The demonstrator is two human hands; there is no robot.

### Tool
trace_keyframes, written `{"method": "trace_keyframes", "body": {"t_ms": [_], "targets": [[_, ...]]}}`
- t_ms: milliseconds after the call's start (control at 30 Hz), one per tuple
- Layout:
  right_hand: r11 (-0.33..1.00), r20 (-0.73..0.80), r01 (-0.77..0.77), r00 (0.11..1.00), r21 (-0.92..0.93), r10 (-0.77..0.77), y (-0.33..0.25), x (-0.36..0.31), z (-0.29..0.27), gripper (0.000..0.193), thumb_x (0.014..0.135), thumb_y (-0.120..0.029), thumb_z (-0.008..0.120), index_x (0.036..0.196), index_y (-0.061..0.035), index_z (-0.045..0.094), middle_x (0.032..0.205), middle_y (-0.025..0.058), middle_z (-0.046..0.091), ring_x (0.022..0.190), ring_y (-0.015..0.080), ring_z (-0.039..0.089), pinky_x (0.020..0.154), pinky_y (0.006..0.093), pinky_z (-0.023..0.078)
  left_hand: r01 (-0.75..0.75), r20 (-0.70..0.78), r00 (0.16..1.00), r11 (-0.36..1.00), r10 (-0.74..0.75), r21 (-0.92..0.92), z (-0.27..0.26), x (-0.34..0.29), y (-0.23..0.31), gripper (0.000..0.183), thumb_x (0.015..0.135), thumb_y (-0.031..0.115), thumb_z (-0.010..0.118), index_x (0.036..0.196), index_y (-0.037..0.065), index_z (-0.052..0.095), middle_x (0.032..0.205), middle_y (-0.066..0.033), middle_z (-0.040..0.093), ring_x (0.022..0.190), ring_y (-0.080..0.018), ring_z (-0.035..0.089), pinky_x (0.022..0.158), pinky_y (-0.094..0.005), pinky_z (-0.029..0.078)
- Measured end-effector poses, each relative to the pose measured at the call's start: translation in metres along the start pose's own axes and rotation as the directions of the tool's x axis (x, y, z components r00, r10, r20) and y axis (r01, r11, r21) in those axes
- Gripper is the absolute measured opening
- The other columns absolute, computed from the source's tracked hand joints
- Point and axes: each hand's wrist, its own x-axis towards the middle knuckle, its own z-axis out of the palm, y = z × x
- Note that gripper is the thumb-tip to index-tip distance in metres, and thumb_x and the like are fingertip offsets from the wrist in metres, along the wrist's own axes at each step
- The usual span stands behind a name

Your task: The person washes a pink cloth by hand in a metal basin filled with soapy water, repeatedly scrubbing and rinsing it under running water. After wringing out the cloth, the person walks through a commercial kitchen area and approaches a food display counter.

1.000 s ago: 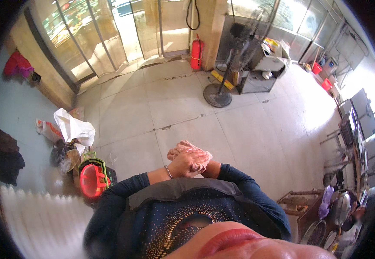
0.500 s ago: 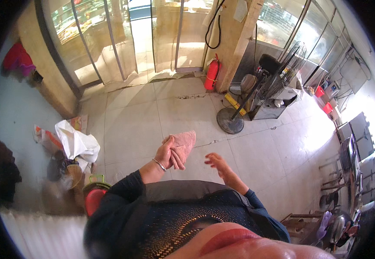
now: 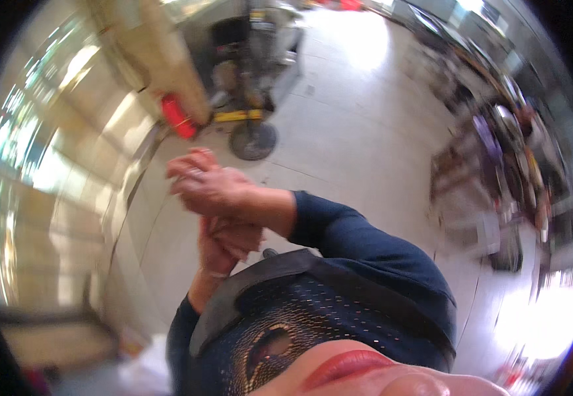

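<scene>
In front of my body, both hands are close together over the floor. My left hand is lower and wrapped round a folded pink cloth, with a bracelet at the wrist. Just above it, my right hand reaches across from the right and overlaps the left hand. Its fingers are bent toward the far left, but blur hides whether anything is in them.
A red fire extinguisher stands by a pillar. Beyond my hands are a stand with a round black base and a yellow bar. Cluttered furniture lines the right side; glass doors are at left.
My view has swung to the right, so the doors and extinguisher sit farther left. My right hand, earlier apart from the left, has come over against it. The cloth remains in my left hand.
</scene>
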Motion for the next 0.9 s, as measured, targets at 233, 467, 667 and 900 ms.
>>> {"method": "trace_keyframes", "body": {"t_ms": [233,467,667,900], "targets": [[0.996,-0.006,0.051,0.999,-0.069,-0.051,0.066,-0.006,0.06,0.019,0.07,-0.022,0.067,0.087,-0.0172,0.061,0.118,0.0025,0.055,0.123,0.0233,0.047,0.105,0.0578,0.027,0.055,-0.159,0.986,0.998,-0.057,-0.016,-0.013,0.031,0.06,0.071,0.094,0.06,0.039,0.137,0.004,0.046,0.133,-0.0187,0.054,0.12,-0.0351,0.054,0.1,-0.0459,0.046],[0.969,0.161,-0.185,0.964,-0.165,0.211,0.091,-0.09,0.051,0.027,0.079,-0.028,0.064,0.101,-0.0122,0.06,0.126,0.0087,0.054,0.125,0.0281,0.047,0.108,0.055,0.029,0.003,-0.229,0.973,0.994,0.024,0.113,-0.019,0.047,0.106,0.074,0.095,0.062,0.028,0.145,0.008,0.036,0.144,-0.021,0.042,0.128,-0.0461,0.044,0.103,-0.059,0.041],[0.486,0.552,-0.651,0.121,-0.583,0.825,0.065,-0.266,0.012,0.036,0.087,-0.032,0.056,0.114,-0.0087,0.056,0.129,0.0132,0.052,0.123,0.0312,0.049,0.099,0.0495,0.041,-0.079,-0.135,0.983,0.948,0.126,0.307,-0.048,0.049,0.173,0.064,0.098,0.054,0.033,0.144,0.01,0.04,0.142,-0.0178,0.047,0.126,-0.0388,0.049,0.101,-0.0559,0.045],[-0.066,0.305,-0.85,-0.26,-0.523,0.916,-0.049,-0.469,-0.031,0.035,0.086,-0.031,0.052,0.095,-0.0005,0.066,0.097,0.0214,0.068,0.088,0.0362,0.066,0.076,0.0486,0.052,0.198,-0.19,0.97,0.951,-0.154,0.239,-0.101,0.057,0.186,0.06,0.09,0.047,0.049,0.137,0.008,0.047,0.128,-0.0171,0.058,0.109,-0.0358,0.061,0.093,-0.0528,0.05]]}}
